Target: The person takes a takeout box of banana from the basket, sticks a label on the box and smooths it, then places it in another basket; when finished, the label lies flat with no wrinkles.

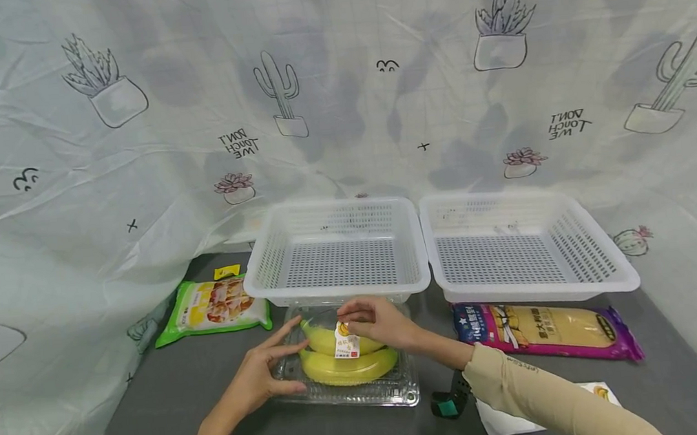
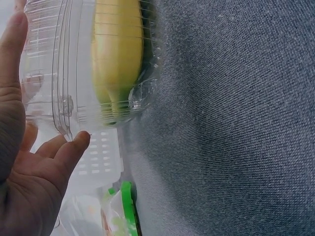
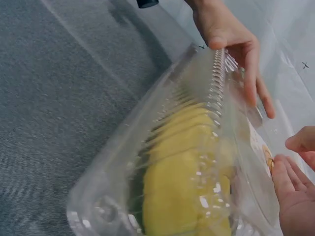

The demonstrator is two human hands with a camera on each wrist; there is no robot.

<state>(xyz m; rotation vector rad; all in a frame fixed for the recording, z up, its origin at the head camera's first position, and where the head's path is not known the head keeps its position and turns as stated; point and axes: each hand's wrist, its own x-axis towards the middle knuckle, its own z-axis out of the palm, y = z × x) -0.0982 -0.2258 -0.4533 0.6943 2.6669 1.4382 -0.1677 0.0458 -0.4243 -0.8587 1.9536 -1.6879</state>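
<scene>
Yellow bananas [image 1: 349, 368] lie inside a clear plastic clamshell box [image 1: 395, 394], whose lid is down over them. A small white label [image 1: 347, 345] with a banana picture is on the lid. My right hand [image 1: 379, 320] has its fingertips at the label's upper edge. In the right wrist view, those fingers [image 3: 285, 179] are fairly straight against the label, with the thumb apart from them. My left hand [image 1: 257, 377] rests its spread fingers and thumb on the left side of the box. The left wrist view shows its fingertips [image 2: 78, 140] at the box's ridged rim.
Two white plastic baskets [image 1: 254, 281] stand side by side behind the box. A green-edged food bag [image 1: 207, 309] and a small yellow packet [image 1: 227, 272] lie left. Right of the box is a purple noodle package [image 1: 551, 331]. A white sheet [image 1: 497, 422] lies partly under my right forearm.
</scene>
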